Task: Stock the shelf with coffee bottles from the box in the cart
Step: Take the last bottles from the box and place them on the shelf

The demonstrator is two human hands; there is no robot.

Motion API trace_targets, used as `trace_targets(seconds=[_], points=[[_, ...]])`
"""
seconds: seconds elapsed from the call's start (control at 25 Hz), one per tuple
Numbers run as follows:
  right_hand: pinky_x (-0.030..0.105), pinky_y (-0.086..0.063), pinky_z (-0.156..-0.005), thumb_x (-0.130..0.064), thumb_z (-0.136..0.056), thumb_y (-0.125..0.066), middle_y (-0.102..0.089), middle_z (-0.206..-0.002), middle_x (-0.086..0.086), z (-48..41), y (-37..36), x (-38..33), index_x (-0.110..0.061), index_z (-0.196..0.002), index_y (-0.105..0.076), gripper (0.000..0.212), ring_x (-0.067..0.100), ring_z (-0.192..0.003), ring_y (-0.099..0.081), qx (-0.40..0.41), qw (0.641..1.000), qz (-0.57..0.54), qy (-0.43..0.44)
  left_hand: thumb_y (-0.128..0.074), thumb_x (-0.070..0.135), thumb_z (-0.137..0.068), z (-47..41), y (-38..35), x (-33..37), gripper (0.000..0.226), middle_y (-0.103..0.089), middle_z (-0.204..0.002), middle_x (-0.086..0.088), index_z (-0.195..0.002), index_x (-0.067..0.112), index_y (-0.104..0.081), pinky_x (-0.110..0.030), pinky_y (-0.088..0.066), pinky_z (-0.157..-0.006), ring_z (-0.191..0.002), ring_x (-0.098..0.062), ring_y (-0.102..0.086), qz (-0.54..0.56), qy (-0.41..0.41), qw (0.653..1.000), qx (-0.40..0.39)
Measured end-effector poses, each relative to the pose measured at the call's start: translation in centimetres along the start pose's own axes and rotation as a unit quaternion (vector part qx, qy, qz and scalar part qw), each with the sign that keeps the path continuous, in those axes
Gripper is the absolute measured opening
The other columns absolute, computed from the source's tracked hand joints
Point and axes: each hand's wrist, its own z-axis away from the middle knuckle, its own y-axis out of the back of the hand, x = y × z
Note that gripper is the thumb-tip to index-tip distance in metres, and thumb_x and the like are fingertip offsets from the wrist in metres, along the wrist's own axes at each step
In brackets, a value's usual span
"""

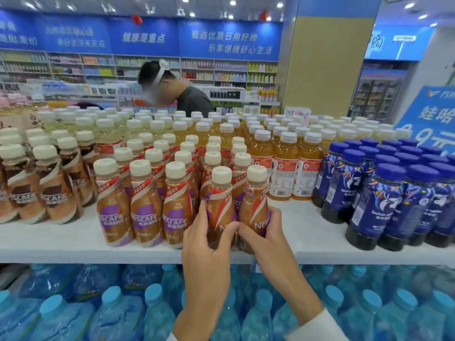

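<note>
1. Placing step: left hand [205,238] grasps 1 coffee bottle [219,207], right hand [264,233] grasps another [253,205], both at white shelf [61,238] front edge.
2. Next, likely: let go, fetch more from the box, not in view.

- Single view: one wide-angle camera worn on the person's head, facing forward and tilted down.
- Position: stood close to the white shelf [73,249], whose front edge crossed the lower middle of the frame.
- Near field: both hands [209,239] sat centre frame, forearms entering from the bottom edge.
- Below: water bottles [115,313] on the lower tier were seen from above.
- Far field: the shop's back wall shelving [221,72] and ceiling lights filled the top; straight lines bowed at the edges.
</note>
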Motion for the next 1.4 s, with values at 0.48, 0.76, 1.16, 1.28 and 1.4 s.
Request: trace_targets(seconds=[0.48,0.76,1.16,1.28,1.4], points=[[0.026,-0.057,-0.095,-0.021,-0.082,-0.082,-0.064,-0.118,-0.025,1.5,1.9,-0.2,-0.048,-0.125,-0.049,0.06,0.001,-0.112,-0.063,0.004,0.997,0.077,0.027,-0.088,0.025,-0.074,2.4,-1.2,-3.2,0.095,-0.036,-0.133,0.014,-0.15,0.039,-0.033,-0.034,-0.05,-0.096,-0.128,-0.014,-0.045,-0.073,-0.066,0.992,0.074],[0.002,-0.048,-0.076,-0.029,-0.08,-0.084,-0.061,-0.109,-0.038,1.9,1.1,0.2,-0.054,-0.114,-0.049,0.055,-0.014,-0.106,-0.058,0.043,0.988,0.134,0.063,-0.078,0.033,-0.087,2.5,0.1,-3.6,0.071,-0.044,-0.137,0.022,-0.135,0.059,-0.034,-0.006,-0.04,-0.092,-0.126,-0.005,-0.052,-0.006,-0.049,0.998,0.05],[0.003,-0.048,-0.078,-0.027,-0.079,-0.086,-0.065,-0.114,-0.029,2.5,1.2,0.4,-0.05,-0.117,-0.052,0.056,-0.012,-0.107,-0.06,0.064,0.986,0.135,0.077,-0.085,0.029,-0.081,2.4,-0.2,-3.2,0.072,-0.044,-0.13,0.015,-0.14,0.032,-0.044,-0.012,-0.047,-0.093,-0.119,-0.01,-0.054,-0.024,-0.073,0.994,0.074],[0.005,-0.049,-0.079,-0.027,-0.078,-0.087,-0.065,-0.116,-0.023,2.6,0.6,0.7,-0.044,-0.119,-0.052,0.056,-0.011,-0.107,-0.06,0.077,0.983,0.137,0.093,-0.085,0.026,-0.081,2.0,0.0,-3.0,0.062,-0.05,-0.116,0.023,-0.13,0.037,-0.048,-0.005,-0.046,-0.088,-0.108,-0.006,-0.058,-0.004,-0.069,0.994,0.084],[0.006,-0.05,-0.081,-0.028,-0.077,-0.088,-0.066,-0.115,-0.023,2.7,0.6,0.8,-0.043,-0.121,-0.053,0.058,-0.009,-0.109,-0.061,0.075,0.985,0.123,0.096,-0.08,0.025,-0.086,2.2,0.1,-3.4,0.056,-0.054,-0.122,0.021,-0.13,0.038,-0.049,-0.021,-0.051,-0.094,-0.114,-0.009,-0.058,-0.007,-0.074,0.994,0.081]])
